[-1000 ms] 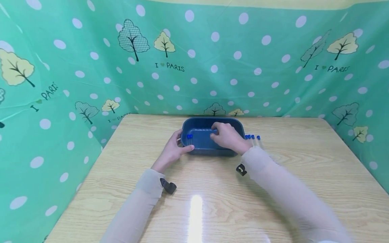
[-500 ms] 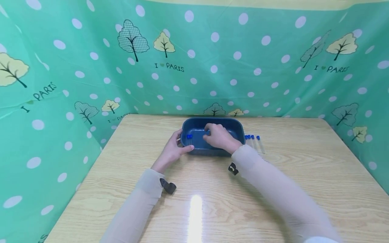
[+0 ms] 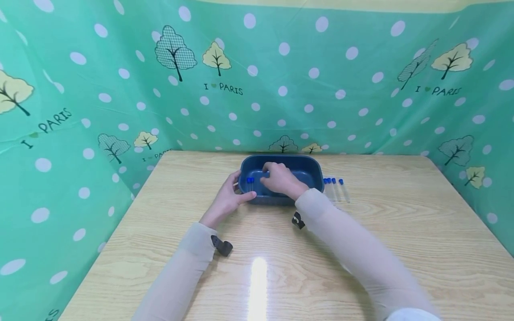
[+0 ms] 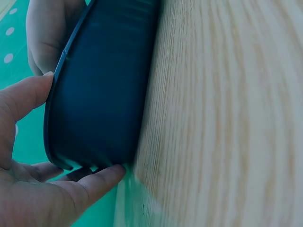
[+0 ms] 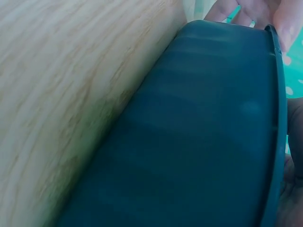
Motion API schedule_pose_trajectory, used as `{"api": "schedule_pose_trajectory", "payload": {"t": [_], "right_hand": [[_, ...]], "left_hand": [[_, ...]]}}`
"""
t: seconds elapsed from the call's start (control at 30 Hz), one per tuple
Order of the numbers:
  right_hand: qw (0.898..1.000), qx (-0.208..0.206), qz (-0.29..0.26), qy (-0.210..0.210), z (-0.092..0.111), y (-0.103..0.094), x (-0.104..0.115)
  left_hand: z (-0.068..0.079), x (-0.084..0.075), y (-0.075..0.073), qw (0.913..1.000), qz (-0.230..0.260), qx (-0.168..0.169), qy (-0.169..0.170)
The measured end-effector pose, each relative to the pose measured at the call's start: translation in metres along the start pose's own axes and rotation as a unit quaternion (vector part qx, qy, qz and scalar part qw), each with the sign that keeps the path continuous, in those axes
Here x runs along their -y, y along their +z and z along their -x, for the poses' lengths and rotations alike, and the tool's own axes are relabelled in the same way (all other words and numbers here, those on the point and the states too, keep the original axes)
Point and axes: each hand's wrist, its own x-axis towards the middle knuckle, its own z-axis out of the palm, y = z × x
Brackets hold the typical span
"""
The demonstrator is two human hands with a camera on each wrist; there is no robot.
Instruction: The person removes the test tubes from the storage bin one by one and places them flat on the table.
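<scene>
A dark blue rectangular tub sits on the wooden table. My left hand holds its left end, thumb on the front rim and fingers around the end wall. In the left wrist view the left thumb meets the rim. Two clear tubes with blue caps show inside the tub at its left end, beside that thumb. My right hand reaches over the front rim into the tub, fingers bent, just right of those tubes. I cannot tell whether it holds anything.
Several more blue-capped clear tubes lie on the table just right of the tub. A green printed curtain hangs behind the table and along both sides. Black wrist mounts are strapped to both sleeves.
My right hand has moved left inside the tub, toward the two tubes at its left end. The left hand and the tub have stayed in place.
</scene>
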Motion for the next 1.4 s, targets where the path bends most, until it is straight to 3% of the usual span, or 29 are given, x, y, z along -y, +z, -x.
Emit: {"api": "schedule_pose_trajectory", "payload": {"t": [0.63,1.0,1.4], "right_hand": [[1.0,0.012,0.005,0.025,-0.022,0.022,0.011],[0.999,0.016,0.01,0.049,-0.034,0.03,0.005],[0.999,0.02,0.02,0.044,-0.037,0.035,0.008]], "left_hand": [[0.0,0.001,-0.002,1.0,0.005,-0.001,0.005],[0.001,-0.002,0.0,1.0,0.005,0.0,0.007],[-0.001,-0.001,0.0,0.9999,0.008,0.0,0.015]]}}
